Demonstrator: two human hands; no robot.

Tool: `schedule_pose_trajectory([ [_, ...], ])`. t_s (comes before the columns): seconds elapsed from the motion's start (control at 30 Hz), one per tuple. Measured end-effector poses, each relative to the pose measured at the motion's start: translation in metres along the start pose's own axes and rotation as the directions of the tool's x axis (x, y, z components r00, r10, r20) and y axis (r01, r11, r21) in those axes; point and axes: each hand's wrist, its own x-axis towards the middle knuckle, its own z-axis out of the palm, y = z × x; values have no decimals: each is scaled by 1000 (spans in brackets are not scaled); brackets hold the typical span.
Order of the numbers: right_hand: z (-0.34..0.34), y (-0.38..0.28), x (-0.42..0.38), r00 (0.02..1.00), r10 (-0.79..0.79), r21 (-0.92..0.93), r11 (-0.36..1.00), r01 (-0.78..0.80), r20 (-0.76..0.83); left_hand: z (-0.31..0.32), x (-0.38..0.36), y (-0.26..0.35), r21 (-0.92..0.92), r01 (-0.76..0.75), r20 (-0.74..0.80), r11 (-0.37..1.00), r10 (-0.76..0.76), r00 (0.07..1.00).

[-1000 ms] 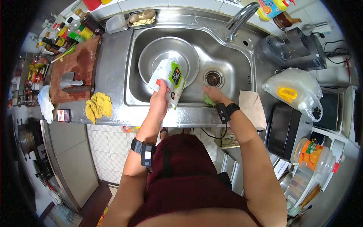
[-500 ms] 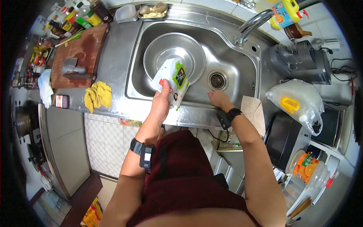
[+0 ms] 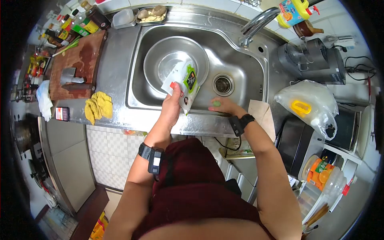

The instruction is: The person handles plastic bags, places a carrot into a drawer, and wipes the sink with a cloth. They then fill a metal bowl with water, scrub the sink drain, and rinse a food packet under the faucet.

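My left hand (image 3: 172,105) is closed on a white and green plastic food packet (image 3: 187,85), tilted over the near edge of a round steel basin (image 3: 151,64). That basin stands in the left part of the sink (image 3: 238,74). Below the drain (image 3: 223,85), close to the sink's front wall, my right hand (image 3: 225,105) pinches a small round green thing (image 3: 216,103) whose kind I cannot make out. What the packet contains is hidden.
Left of the sink lie a yellow cloth (image 3: 99,107) and a wooden cutting board (image 3: 76,56) bearing a cleaver (image 3: 70,77). The faucet (image 3: 258,26) arches over the back right. A white plastic bag (image 3: 316,96) and brown paper (image 3: 261,118) are on the right.
My right hand has moved slightly left, away from the drain, and the small green thing now shows in its fingers. My left hand keeps its hold on the packet. The view has shifted a little.
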Motion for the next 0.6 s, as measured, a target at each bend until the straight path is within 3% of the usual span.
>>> schedule_pose_trajectory([
  [0.03,-2,-1,-2,997,-71,52,996,72,-16,3,2,1,14,-8,11,1000,8,1000],
  [0.13,-4,-4,2,990,131,-153,981,-123,47,13,4,2,34,23,-32,999,-22,999],
  [0.23,5,0,14,992,122,-272,956,-110,29,15,7,-4,62,8,5,998,-9,1000],
  [0.6,4,-1,17,968,251,-218,946,-239,29,14,12,-36,27,133,-4,991,-133,991],
])
